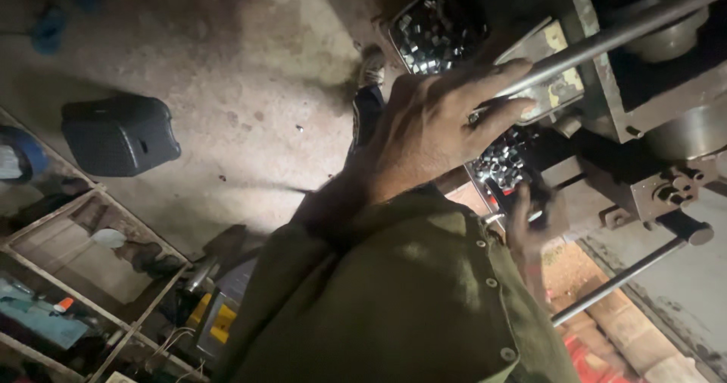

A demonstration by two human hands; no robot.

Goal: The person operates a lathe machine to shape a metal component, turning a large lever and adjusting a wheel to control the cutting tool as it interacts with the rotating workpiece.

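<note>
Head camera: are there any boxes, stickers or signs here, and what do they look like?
Plate: on the machine by the left hand, a worn cream and yellow rectangle.
Yellow box: low on the floor by the shelves, yellow and grey.
Black case: on the floor at left, rounded and dark.
No screens show.

Stained concrete floor [250,88], black plastic stool [120,135] standing on it

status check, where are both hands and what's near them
Left hand open, fingers on the long metal bar. Right hand blurred beside the tray of small shiny metal parts, grip unclear. Nothing between hands and machine.
</note>
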